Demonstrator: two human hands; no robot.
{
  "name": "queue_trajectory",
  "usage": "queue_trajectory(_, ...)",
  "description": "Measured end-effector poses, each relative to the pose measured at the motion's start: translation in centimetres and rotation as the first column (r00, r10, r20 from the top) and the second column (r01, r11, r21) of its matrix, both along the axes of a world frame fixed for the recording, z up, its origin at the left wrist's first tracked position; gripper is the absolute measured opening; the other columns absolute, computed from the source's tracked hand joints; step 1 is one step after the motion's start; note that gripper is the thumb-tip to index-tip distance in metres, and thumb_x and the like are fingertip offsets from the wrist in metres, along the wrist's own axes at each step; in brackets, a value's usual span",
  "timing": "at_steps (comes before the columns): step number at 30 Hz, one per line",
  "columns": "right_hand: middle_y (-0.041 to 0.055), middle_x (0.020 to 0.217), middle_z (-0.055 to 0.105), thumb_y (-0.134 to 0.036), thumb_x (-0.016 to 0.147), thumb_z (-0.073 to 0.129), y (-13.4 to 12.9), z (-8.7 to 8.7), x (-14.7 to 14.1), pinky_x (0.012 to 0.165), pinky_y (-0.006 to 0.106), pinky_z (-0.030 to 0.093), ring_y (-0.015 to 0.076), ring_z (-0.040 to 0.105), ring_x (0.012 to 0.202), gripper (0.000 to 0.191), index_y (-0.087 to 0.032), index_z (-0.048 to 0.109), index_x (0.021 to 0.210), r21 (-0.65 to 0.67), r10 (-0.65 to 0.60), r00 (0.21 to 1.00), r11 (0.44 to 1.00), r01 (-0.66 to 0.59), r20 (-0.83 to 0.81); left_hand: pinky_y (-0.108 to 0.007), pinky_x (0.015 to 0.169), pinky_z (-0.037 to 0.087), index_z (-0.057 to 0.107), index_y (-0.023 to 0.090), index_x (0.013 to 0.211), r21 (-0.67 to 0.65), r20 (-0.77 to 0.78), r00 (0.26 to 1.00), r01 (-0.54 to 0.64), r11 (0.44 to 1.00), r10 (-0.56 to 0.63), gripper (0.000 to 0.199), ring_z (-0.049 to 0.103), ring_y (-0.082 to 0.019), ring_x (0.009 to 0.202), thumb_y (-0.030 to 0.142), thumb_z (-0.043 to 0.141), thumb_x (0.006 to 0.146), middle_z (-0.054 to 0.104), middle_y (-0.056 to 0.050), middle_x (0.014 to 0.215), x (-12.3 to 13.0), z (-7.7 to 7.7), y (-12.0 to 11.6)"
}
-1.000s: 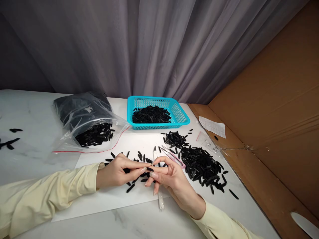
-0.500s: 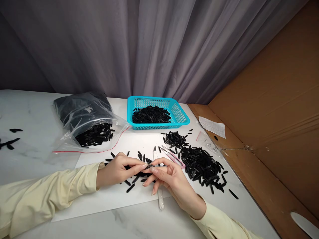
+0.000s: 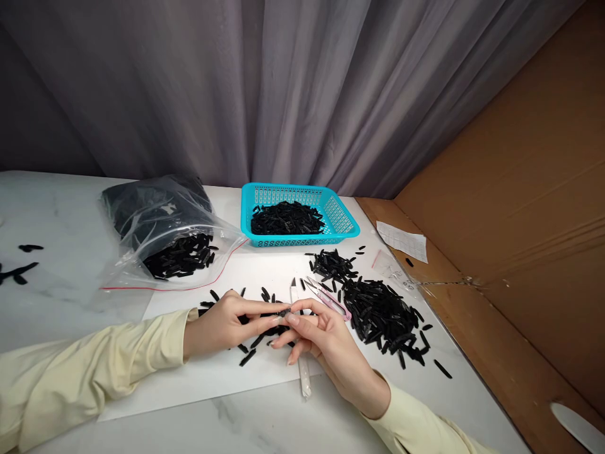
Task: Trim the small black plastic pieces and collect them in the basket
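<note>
Between the fingertips of my left hand (image 3: pixel 227 321) and my right hand (image 3: pixel 326 337) is a small black piece (image 3: pixel 283 313), pinched from both sides and partly covered by the fingers. The hands meet over a white sheet (image 3: pixel 189 372) strewn with similar black strips (image 3: pixel 247 357). A white-handled knife (image 3: pixel 305 378) lies beneath my right hand, its blade tip pointing away. Beside it are pink-handled snips (image 3: pixel 333 301). Two heaps of black strips, a small one (image 3: pixel 333 265) and a larger one (image 3: pixel 382 318), lie right of the hands.
A blue basket (image 3: pixel 295 240) holding black strips stands at the back. Left of it lies an open clear bag (image 3: pixel 165 221) with more strips. Small clear bag (image 3: pixel 392 271) and paper slip (image 3: pixel 401 241) rest at the right, near the cardboard wall (image 3: pixel 520 252).
The fingertips of my left hand have shifted slightly right, closer to those of my right hand, and cover more of the black piece. The other objects look unmoved.
</note>
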State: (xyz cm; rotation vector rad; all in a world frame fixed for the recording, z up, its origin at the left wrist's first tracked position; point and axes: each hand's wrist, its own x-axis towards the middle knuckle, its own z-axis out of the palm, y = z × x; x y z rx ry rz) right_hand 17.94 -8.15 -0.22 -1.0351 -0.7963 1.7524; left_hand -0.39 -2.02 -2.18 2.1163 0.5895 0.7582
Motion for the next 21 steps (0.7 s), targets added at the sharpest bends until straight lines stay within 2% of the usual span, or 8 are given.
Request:
queue_trajectory(4,0.0113,0.087,0.073,-0.031,0.074,0.072,0.02,0.11,0.06,0.047,0.019,0.053,0.0173,0.071,0.066,0.024,-0.011,0.063,0.083,-0.036,0.011,1.0,0.999,-0.012,-0.028,-0.017,0.033,0.021,0.069,0.007,0.106,0.034,-0.012,1.0,-0.001,0.999,0.001,0.032,0.023,-0.005,0.038,0.022,0.046,0.09,0.049,0.005,0.042,-0.08,-0.15,0.09)
queue_trajectory(7,0.015,0.094,0.072,-0.031,0.076,0.07,0.0,0.15,0.21,0.05,0.019,0.054,0.0187,0.072,0.071,0.024,-0.008,0.067,0.083,-0.048,0.023,0.998,0.999,-0.025,-0.056,-0.017,0.033,0.022,0.07,0.008,0.105,0.04,-0.024,1.0,-0.011,0.999,0.012,0.032,0.023,-0.006,0.037,0.021,0.045,0.09,0.048,0.006,0.04,-0.12,-0.11,0.08)
queue_trajectory(13,0.018,0.097,0.072,-0.037,0.081,0.064,0.1,0.13,0.3,0.049,0.017,0.053,0.0177,0.072,0.07,0.031,-0.007,0.071,0.088,-0.025,0.058,0.998,0.998,-0.058,-0.037,-0.016,0.034,0.024,0.071,0.008,0.103,0.043,-0.001,1.0,-0.018,0.999,0.018,0.032,0.026,-0.006,0.037,0.021,0.045,0.09,0.046,0.006,0.04,-0.08,-0.1,-0.02)
queue_trajectory(21,0.0178,0.095,0.072,-0.035,0.082,0.064,-0.03,-0.25,0.27,0.049,0.017,0.053,0.0177,0.072,0.069,0.029,-0.007,0.069,0.087,-0.05,0.06,0.996,0.997,-0.063,-0.061,-0.017,0.034,0.021,0.072,0.011,0.1,-0.035,0.011,1.0,-0.026,0.999,0.026,0.031,0.024,-0.005,0.038,0.022,0.045,0.09,0.047,0.005,0.042,-0.02,-0.23,-0.05)
